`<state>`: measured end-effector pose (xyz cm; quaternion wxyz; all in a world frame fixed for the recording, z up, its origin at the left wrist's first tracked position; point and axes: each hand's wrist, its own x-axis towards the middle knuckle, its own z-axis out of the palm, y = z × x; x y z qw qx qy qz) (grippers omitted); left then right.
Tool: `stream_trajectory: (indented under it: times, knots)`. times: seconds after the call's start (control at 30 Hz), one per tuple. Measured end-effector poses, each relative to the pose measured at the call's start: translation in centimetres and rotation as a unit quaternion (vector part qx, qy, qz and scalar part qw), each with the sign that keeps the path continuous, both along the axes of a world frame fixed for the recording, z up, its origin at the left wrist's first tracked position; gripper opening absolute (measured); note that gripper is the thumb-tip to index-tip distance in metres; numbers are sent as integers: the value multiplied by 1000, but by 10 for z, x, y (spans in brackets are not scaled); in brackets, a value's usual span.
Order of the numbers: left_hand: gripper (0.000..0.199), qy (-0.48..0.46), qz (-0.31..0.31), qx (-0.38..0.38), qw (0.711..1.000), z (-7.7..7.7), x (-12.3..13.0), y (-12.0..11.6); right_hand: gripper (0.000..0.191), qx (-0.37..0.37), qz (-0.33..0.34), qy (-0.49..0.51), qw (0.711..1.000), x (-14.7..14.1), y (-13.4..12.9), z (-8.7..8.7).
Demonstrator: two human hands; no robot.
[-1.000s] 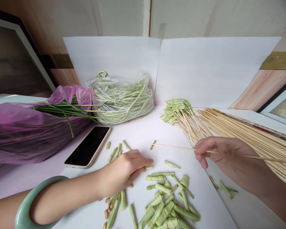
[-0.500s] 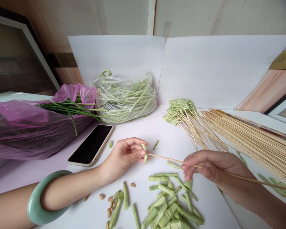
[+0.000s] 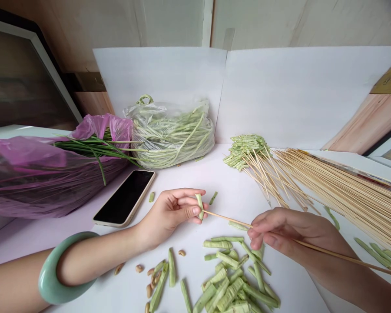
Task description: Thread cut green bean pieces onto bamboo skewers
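Right of the smartphone, the left hand pinches a long-bean piece; farther right, the right hand grips a bamboo skewer, tip at the bean. Likely light, crisp and splittable, the piece is best held by its sides.

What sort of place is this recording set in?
Probably an indoor food-preparation corner; home or business, I can't tell. The signs: a clear bag of long green beans, a pile of cut bean pieces and many wooden skewers.
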<state>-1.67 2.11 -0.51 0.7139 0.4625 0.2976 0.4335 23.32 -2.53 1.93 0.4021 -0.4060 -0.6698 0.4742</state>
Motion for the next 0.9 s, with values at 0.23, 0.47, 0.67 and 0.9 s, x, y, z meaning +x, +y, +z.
stream_trajectory:
  times: [0.23,0.47,0.67,0.9]
  knots:
    - [28,22,9,12,1000,-1,-1,1,8,22,-2,-5,1000,-1,1,1]
    - [13,44,0,34,998,2,-1,1,10,21,1,12,1000,1,-2,-2]
    - [12,34,12,31,999,5,0,1,9,44,2,5,999,-1,-1,4]
    - [13,33,17,25,999,6,0,0,25,50,-56,-19,997,-5,-1,5]
